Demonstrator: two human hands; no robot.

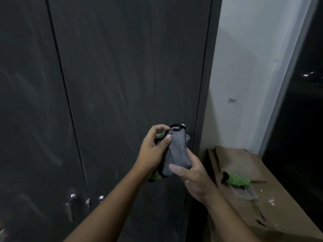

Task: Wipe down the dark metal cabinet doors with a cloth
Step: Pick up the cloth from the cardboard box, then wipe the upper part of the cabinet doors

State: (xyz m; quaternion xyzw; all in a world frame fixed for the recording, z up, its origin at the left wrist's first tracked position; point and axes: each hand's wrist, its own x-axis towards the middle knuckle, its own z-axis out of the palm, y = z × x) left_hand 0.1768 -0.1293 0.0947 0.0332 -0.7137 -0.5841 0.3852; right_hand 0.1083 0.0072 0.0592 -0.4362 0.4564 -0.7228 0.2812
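Dark metal cabinet doors [122, 67] fill most of the view, faint streaks across both. White wall [244, 58] to their right. Below it a cardboard box [253, 219]; a green bundle [238, 179] lies on top, near the box's far edge. Both hands are raised before the right door, close to its right edge. Left hand [153, 147] pinches the top of the grey cloth [177, 151], thumb on its face. Right hand [194, 179] grips its lower end, fingers curled round. Cloth is folded, off the door. Silver handles [71, 203] low at the door seam.
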